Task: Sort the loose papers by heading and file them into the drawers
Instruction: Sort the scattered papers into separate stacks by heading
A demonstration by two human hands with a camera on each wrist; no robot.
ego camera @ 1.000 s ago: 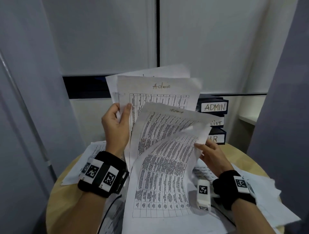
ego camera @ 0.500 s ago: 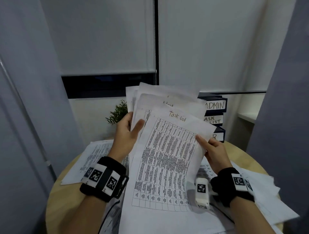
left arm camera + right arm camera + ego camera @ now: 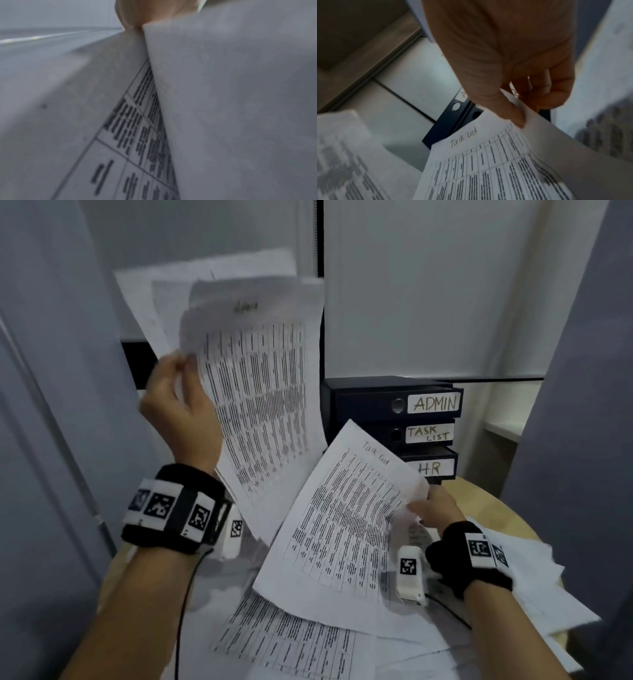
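Left hand (image 3: 181, 412): raised, pinching the left edge of a fanned sheaf (image 3: 260, 392); top heading blurred, unreadable.
Right hand (image 3: 433, 506): thumb and fingers pinch the right edge of one sheet (image 3: 346, 522) headed "Task list", held tilted above the table, in front of the drawers.
Drawers (image 3: 366, 405): dark stack of three at the table's far side, labelled ADMIN, TASK LIST, HR; all look closed.
Loose papers (image 3: 291, 642): spread over the round wooden table (image 3: 496, 501), under both forearms.
Wrists: black bands with square markers.
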